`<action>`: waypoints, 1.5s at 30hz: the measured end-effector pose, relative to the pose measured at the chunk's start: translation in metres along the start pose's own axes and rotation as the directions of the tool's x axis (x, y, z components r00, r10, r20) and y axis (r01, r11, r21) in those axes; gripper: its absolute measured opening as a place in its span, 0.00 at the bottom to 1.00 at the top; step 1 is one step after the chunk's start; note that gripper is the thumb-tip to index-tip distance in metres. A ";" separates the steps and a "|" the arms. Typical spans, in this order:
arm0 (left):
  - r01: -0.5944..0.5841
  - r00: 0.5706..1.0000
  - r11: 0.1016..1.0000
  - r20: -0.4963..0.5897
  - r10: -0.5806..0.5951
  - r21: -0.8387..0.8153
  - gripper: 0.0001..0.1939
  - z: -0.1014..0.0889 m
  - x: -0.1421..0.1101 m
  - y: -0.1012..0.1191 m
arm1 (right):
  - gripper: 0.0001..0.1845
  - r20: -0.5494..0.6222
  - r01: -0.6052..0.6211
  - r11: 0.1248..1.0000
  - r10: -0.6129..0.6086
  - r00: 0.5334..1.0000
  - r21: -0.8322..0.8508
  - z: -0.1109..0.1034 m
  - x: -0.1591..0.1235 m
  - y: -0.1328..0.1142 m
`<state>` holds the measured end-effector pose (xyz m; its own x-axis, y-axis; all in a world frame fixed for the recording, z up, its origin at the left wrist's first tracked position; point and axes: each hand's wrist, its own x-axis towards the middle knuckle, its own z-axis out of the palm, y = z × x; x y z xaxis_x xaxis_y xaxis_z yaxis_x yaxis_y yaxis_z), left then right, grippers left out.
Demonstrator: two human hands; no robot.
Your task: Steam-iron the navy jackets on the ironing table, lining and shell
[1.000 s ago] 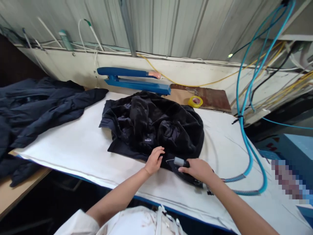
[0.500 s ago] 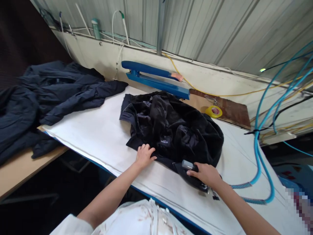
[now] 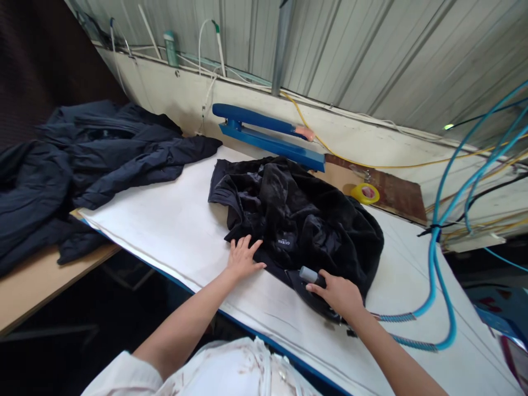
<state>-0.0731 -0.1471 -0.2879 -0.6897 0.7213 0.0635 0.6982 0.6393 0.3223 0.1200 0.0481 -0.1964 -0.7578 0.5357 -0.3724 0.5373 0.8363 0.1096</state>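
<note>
A crumpled black garment (image 3: 297,214) with a small white label lies on the white padded ironing table (image 3: 173,220). My left hand (image 3: 242,257) rests flat, fingers spread, on the garment's near left edge. My right hand (image 3: 340,294) is wrapped around the grey handle of a dark steam iron (image 3: 313,286), which sits on the garment's near edge. A blue hose (image 3: 433,275) runs from the iron up to the right.
A heap of dark navy garments (image 3: 82,159) lies at the left, partly on a wooden bench (image 3: 28,286). A blue sleeve board (image 3: 268,135) and a yellow tape roll (image 3: 365,193) sit at the back. Cables hang at the right.
My left hand has slid left along the garment's near edge and flattened. The iron has stayed at the near edge under my right hand. The view has swung left.
</note>
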 end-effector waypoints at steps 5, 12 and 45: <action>0.002 0.999 1.000 -0.042 -0.003 -0.030 0.30 -0.006 0.004 -0.008 | 0.32 -0.027 0.015 1.000 -0.015 1.000 0.003 -0.009 0.008 -0.028; 0.083 0.990 0.994 -0.110 -0.091 -0.075 0.17 -0.013 0.004 -0.024 | 0.34 -0.042 -0.043 0.997 0.045 0.998 0.062 -0.025 0.028 -0.061; 0.396 0.918 0.302 0.379 -0.118 -0.867 0.37 -0.057 0.093 -0.103 | 0.31 -0.013 -0.133 0.989 0.134 0.991 0.071 -0.048 0.049 -0.152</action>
<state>-0.2198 -0.1612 -0.2615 -0.6426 0.6879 -0.3374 -0.2291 0.2477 0.9414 -0.0161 -0.0473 -0.1871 -0.6836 0.6445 -0.3425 0.6581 0.7472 0.0928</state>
